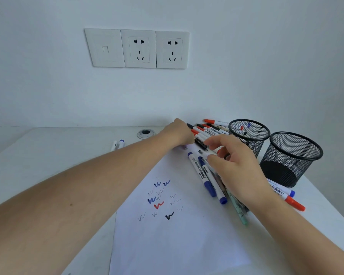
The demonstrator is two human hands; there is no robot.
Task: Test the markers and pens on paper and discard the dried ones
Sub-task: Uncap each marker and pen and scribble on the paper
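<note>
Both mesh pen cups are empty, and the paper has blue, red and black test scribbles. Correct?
No. In the head view the far mesh pen cup holds markers: red, blue and black caps show inside. Only the near mesh pen cup looks empty. The scribbles on the paper are blue, red and black, as stated.

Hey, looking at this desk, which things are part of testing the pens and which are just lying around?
Part of the job: paper with test scribbles; marker pile by the wall; blue-capped markers on the paper; rear mesh cup; front mesh cup; stray marker at left.
Just lying about: wall sockets; cable grommet.
</note>
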